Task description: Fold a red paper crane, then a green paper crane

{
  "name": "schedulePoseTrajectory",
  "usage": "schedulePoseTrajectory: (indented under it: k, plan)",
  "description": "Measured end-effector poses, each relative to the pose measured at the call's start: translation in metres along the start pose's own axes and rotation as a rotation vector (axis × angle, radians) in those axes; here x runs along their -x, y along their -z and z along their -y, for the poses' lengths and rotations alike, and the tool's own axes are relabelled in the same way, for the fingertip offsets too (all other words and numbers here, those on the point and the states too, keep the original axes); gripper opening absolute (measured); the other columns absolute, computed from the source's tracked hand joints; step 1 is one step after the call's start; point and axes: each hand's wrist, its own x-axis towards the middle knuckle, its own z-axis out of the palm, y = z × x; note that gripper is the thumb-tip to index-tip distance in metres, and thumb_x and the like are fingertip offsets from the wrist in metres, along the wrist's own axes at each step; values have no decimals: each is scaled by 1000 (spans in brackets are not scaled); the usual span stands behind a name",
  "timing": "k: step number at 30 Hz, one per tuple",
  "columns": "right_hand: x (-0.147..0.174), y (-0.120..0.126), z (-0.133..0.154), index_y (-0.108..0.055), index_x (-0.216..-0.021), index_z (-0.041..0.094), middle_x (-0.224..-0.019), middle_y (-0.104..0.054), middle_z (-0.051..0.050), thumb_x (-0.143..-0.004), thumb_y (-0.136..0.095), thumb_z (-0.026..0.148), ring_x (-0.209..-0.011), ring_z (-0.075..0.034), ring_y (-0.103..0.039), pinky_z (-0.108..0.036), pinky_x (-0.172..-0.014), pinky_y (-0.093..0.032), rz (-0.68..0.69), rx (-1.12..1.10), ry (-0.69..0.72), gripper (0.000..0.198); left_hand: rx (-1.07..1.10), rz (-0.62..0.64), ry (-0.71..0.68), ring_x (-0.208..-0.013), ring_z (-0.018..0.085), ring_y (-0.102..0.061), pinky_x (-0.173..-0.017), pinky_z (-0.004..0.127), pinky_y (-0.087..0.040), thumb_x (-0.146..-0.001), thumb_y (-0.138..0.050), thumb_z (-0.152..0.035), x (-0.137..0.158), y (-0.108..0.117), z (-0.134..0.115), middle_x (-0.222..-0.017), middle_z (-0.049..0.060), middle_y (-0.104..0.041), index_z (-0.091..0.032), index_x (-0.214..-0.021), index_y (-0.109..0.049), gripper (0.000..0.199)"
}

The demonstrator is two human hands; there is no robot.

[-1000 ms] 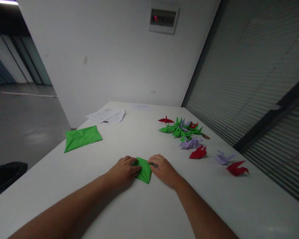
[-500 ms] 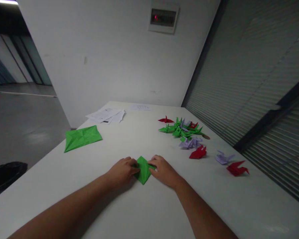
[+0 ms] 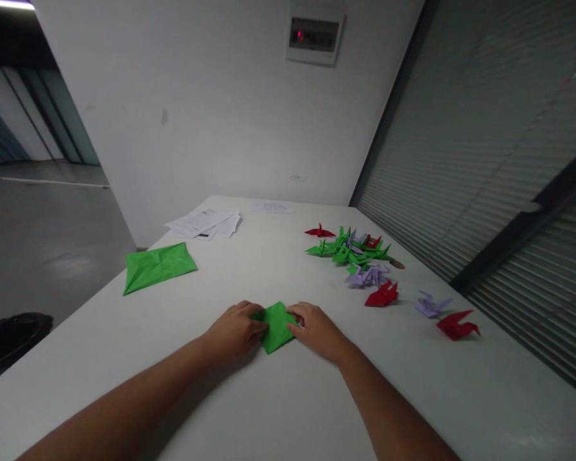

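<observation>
Green folded paper (image 3: 278, 325) on desk (image 3: 269, 410), between left hand (image 3: 237, 328) and right hand (image 3: 314, 328). Roughly square, no clear long axis; one corner points away, opposite one back. Paper lies right of left fingers, left of right fingers; both touch it, neither nearer. Fingers bent at opposite sides; cannot tell if pinching or only pressing. Beyond, leftward: larger creased green sheet (image 3: 160, 266). Rightward: pile of paper birds (image 3: 345, 248), well apart.

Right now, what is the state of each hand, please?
Left hand: holding the folded green paper, left side.
Right hand: holding the same paper, right side.
</observation>
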Motion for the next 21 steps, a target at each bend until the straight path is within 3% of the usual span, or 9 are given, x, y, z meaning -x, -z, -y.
schedulePoseTrajectory:
  k: [8, 14, 21]
  plan:
    - [3, 7, -4, -78, -110, 16, -91, -71, -6, -82, -68, 14, -79, -18, -62, -28, -74, -47, 58, -93, -22, 30, 13, -4, 19, -108, 28, -59, -94, 42, -51, -90, -64, -21, 0, 3, -6, -117, 13, -65, -23, -104, -78, 19]
    - [10, 21, -9, -74, -122, 21, -107, -69, -7, -69, -60, 0, -94, -19, -62, -28, -84, -49, 224, -110, 84, 59, 17, 34, -3, -102, 26, -58, -91, 39, -49, -92, -62, -20, -1, 5, -8, -113, 11, -66, -22, -104, -75, 19]
    - [6, 17, -12, -79, -103, 19, -93, -68, -4, -75, -64, 3, -83, -17, -63, -26, -76, -49, 167, -188, 60, 35, 24, 58, -26, -105, 25, -59, -92, 38, -49, -93, -61, -19, -1, 4, -5, -116, 9, -67, -27, -112, -75, 25]
